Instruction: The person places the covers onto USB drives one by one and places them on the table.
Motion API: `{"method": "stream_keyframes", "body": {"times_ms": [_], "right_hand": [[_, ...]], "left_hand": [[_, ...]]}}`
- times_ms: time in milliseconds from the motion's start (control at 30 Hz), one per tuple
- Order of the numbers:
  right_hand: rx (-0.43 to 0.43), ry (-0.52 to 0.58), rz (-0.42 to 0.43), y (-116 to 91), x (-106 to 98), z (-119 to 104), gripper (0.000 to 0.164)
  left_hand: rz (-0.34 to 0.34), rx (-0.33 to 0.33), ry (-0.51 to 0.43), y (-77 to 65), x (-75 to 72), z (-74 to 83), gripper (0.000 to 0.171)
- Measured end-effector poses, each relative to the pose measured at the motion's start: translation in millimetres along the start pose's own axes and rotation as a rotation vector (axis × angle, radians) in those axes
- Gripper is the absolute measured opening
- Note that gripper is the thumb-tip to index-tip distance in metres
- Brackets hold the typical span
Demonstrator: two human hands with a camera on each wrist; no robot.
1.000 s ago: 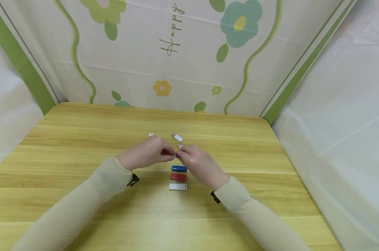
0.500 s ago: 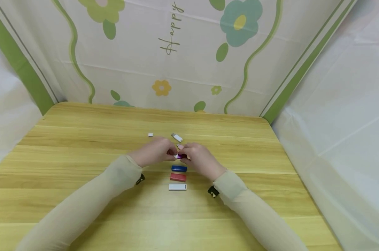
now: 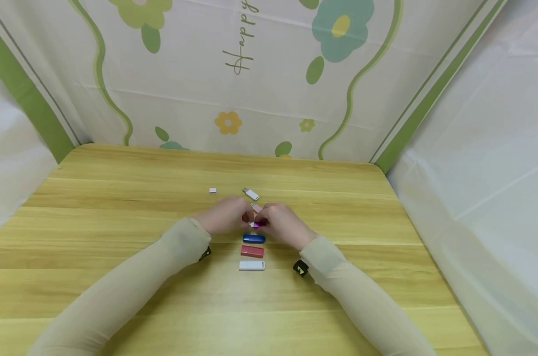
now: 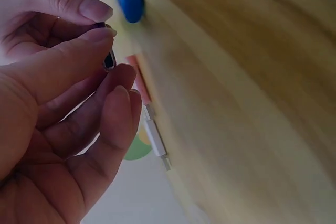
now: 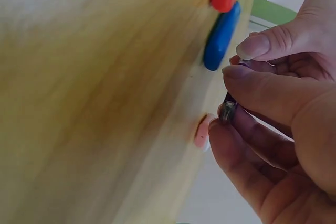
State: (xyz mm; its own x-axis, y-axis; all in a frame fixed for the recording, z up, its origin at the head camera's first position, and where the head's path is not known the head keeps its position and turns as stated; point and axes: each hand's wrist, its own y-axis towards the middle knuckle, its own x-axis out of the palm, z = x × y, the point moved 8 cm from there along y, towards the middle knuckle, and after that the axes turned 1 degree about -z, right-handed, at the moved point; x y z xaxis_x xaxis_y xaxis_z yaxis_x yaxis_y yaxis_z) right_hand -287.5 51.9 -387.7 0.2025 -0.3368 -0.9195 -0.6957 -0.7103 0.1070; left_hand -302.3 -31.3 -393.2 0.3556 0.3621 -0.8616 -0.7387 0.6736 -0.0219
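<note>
Both hands meet over the middle of the table at a small purple USB stick (image 3: 256, 225). My left hand (image 3: 226, 215) pinches its pale left end, while my right hand (image 3: 288, 226) grips the other end between thumb and fingers. Most of the stick is covered by fingertips; in the right wrist view a metal end (image 5: 227, 112) peeks out between them. Just beyond the hands lies a pink USB stick (image 3: 256, 207), partly hidden. On the near side sits a blue USB stick (image 3: 253, 239).
Below the blue stick, a red USB stick (image 3: 252, 251) and a white USB stick (image 3: 251, 265) lie in a row. Farther back are another white USB stick (image 3: 251, 194) with its plug bare and a small white cap (image 3: 212, 190). A flowered curtain hangs behind the table (image 3: 117, 198).
The left hand has shifted right, close against the right hand, uncovering the small white cap. The purple stick stays between both hands. The head view has tilted slightly downward.
</note>
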Motion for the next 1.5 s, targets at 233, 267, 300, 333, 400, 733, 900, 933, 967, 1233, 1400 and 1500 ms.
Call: {"method": "stream_keyframes", "body": {"times_ms": [233,267,300,333,400,733,900,933,967,1233,1400,1500], "right_hand": [[-0.014,-0.027,-0.050,5,7,1,0.011],[-0.013,-0.024,-0.055,6,7,2,0.011],[-0.013,-0.022,-0.059,6,7,2,0.010],[-0.012,-0.019,-0.064,7,8,2,0.010],[-0.010,-0.015,-0.071,8,8,2,0.008],[0.003,0.000,-0.092,8,9,3,0.006],[-0.002,-0.027,-0.102,9,11,3,0.006],[0.000,-0.029,-0.105,9,12,3,0.006],[0.002,-0.027,-0.108,9,12,3,0.007],[0.128,-0.017,-0.097,8,1,8,0.017],[0.150,-0.057,-0.076,12,-7,11,0.017],[0.172,-0.070,-0.073,14,-9,13,0.018]], "left_hand": [[-0.044,-0.020,0.022,2.3,4.6,-0.6,0.006],[-0.047,-0.026,0.025,2.4,4.8,-0.8,0.006],[-0.048,-0.029,0.027,2.6,4.6,-0.8,0.006],[-0.049,-0.031,0.031,2.7,4.8,-0.8,0.005],[-0.048,-0.030,0.033,3.1,4.9,-0.9,0.005],[-0.066,-0.044,0.030,3.9,7.6,-2.9,0.004],[-0.073,-0.050,0.027,3.2,8.3,-3.3,0.004],[-0.073,-0.050,0.022,2.8,8.4,-3.7,0.005],[-0.069,-0.051,0.021,2.6,8.5,-4.5,0.005],[-0.027,-0.137,-0.030,-7.6,-9.7,-21.1,0.011],[0.018,-0.205,0.019,-16.6,-34.3,-29.8,0.021],[0.030,-0.233,0.035,-20.0,-44.8,-35.4,0.023]]}}
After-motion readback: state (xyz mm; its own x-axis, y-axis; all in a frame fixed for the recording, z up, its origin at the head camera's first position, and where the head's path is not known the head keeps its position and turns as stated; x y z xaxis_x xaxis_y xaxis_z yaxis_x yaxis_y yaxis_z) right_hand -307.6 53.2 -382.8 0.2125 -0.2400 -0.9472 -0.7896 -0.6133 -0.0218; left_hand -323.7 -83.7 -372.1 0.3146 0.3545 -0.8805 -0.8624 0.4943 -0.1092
